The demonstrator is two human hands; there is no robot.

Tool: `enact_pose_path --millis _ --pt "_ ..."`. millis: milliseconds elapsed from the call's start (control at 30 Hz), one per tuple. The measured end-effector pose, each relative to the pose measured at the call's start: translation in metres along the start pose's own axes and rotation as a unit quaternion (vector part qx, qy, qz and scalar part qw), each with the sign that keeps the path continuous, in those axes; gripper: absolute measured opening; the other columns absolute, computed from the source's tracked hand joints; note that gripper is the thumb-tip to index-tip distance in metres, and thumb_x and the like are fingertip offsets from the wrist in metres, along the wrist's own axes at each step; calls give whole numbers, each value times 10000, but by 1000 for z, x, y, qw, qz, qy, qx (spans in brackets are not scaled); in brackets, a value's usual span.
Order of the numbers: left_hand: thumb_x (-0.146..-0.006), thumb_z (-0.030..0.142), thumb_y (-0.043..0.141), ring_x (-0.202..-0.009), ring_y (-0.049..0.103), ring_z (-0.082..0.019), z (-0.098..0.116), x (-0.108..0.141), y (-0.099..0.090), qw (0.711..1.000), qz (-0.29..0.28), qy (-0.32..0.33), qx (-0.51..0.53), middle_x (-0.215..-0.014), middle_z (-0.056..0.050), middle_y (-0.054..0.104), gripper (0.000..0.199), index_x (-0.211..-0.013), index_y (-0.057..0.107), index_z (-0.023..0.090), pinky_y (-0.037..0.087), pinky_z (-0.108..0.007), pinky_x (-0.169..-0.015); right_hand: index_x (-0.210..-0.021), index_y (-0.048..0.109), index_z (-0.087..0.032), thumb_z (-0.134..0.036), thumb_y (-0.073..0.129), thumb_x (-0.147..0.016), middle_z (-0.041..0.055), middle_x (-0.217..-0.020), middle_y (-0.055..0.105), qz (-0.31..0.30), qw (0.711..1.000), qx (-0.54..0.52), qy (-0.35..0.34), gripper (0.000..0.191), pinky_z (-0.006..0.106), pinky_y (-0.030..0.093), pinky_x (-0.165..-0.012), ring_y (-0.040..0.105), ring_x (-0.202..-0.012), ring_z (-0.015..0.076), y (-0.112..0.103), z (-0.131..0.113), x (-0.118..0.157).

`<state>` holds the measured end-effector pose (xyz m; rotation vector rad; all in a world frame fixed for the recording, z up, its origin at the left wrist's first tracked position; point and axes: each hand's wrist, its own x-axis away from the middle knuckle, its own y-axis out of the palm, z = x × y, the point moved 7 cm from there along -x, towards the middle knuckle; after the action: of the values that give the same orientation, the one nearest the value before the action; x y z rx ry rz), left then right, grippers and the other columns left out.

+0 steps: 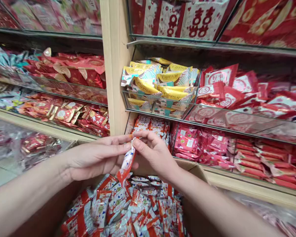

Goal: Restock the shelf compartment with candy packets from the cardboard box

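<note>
A small wrapped candy with a red and white wrapper hangs tilted between my two hands. My left hand has its thumb and fingers closed near the packet's upper end, with the other fingers behind it. From the other side, my right hand pinches that same upper end between thumb and fingers. Below both hands lies a heap of matching red and white candies in a cardboard box. More red and white packets stand on the low shelf just behind my fingers.
Yellow packets and red packets fill the shelf ahead, behind a clear front lip. Pink packets lie lower right. A wooden post divides the shelves. Bagged sweets sit at lower left.
</note>
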<state>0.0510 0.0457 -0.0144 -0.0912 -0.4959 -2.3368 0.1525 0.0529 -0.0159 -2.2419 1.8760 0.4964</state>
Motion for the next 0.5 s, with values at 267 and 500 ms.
enact_pose_path --millis 267,500 --pt "-719 179 665 -719 631 -158 9 -1 -8 981 161 84 -68 -790 -3 645 143 -842 592 166 560 -324 -662 -694 533 -170 -541 545 -713 -18 -627 526 -6 999 -14 46 371 246 391 -557 478 -570 104 -4 3 -5" --pt "-653 280 708 -615 612 -101 31 3 -18 894 258 199 -308 -695 31 687 173 -785 642 189 478 -166 -559 -854 600 -152 -293 604 -726 21 -789 624 -122 978 167 -16 191 266 432 -637 561 -701 135 -5 -1 -11"
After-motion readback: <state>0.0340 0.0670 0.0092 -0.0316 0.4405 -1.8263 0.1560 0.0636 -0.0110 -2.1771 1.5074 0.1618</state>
